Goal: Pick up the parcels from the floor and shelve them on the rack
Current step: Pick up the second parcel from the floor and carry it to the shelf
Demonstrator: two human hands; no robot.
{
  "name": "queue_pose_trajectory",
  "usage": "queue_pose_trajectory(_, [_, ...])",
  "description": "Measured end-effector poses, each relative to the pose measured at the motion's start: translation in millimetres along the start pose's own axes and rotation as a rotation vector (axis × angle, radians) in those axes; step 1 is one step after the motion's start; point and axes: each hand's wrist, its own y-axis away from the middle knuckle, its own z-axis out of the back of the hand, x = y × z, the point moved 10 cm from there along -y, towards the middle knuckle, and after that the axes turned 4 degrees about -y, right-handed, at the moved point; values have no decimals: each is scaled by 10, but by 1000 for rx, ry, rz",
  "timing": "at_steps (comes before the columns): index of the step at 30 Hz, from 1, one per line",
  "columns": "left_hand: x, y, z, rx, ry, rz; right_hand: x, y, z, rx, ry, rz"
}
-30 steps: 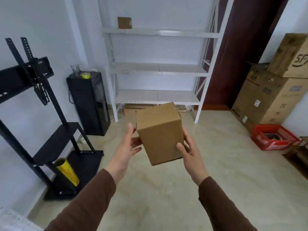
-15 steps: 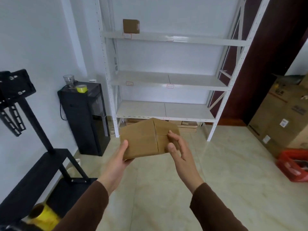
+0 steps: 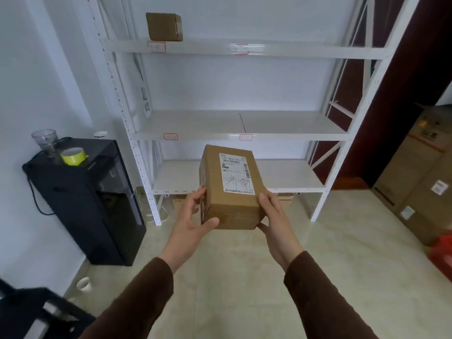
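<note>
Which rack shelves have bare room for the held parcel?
The middle shelf is bare between both uprights. The top shelf is free rightward of the small box at its left end. The bottom shelf looks bare where visible; the parcel held by the left hand and right hand hides its middle.

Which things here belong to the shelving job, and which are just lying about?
Job:
- labelled parcel, held between left hand and right hand
- white rack
- small parcel already on top shelf

Lying about:
- black cabinet
- yellow tape roll
- stacked cartons
- red crate
</note>
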Motion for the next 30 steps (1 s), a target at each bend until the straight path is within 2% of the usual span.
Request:
queue_pose_trajectory(4, [80,-987,82,7,31,106,-9,-1090,-100,22,-24,-2])
queue_pose_trajectory(9, [258,-1985,396,-129,276,227,-140,-2308,-517,38,1,-5])
queue_pose_trajectory(15, [780,-3130,955,-223,318,232,-450,-3512,-1143,55,-4,-30])
queue_pose_trajectory(24, [1521,-4881,1853,-211,286,299,-790,-5206,-2050,44,90,-121])
queue_pose_trajectory(30, [1760,-5887,2028,-162,311,323,-956,-6214,-2343,62,117,-198])
